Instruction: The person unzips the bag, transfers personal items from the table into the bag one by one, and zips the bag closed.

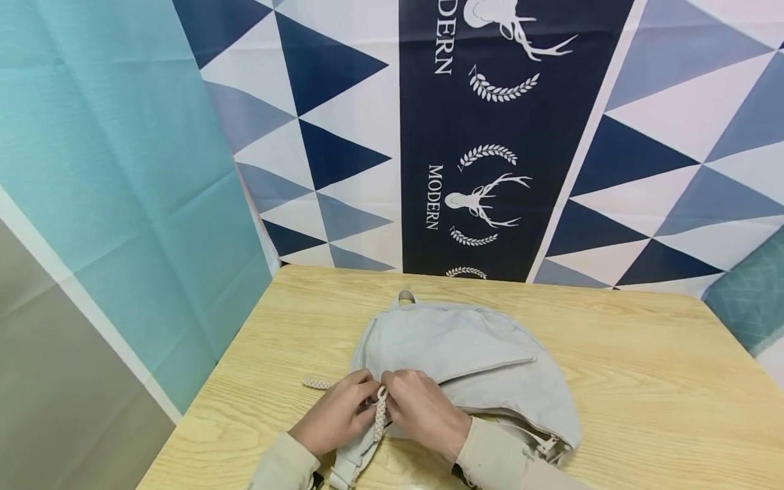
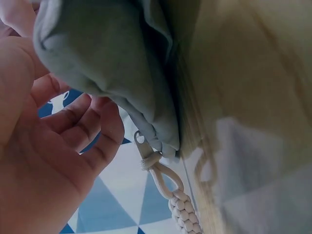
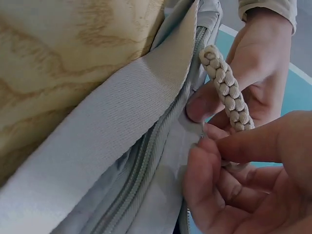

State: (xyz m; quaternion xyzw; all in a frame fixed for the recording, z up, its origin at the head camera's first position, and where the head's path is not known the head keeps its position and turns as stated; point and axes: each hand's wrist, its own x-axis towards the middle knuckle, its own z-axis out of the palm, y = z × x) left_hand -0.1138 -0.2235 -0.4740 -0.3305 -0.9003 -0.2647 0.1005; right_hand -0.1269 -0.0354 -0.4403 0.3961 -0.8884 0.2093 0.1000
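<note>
A light grey fabric backpack [image 1: 465,361] lies flat on a wooden table [image 1: 643,381]. Both hands meet at its front left edge. My right hand [image 1: 422,408] pinches the base of a braided beige zipper pull cord [image 1: 380,412], seen close in the right wrist view as the cord [image 3: 226,87] beside the zipper [image 3: 146,161]. My left hand [image 1: 339,412] grips the bag's fabric [image 2: 107,63] just beside that, its fingers [image 2: 97,131] curled under the cloth and its thumb pressed near the zipper. A second braided pull [image 1: 318,383] lies on the table to the left.
A patterned blue and white backdrop [image 1: 490,136] stands behind the table, with a teal cloth [image 1: 110,170] at the left. The table's left edge [image 1: 202,401] runs close to the hands. Bare wood stretches to the right of the bag.
</note>
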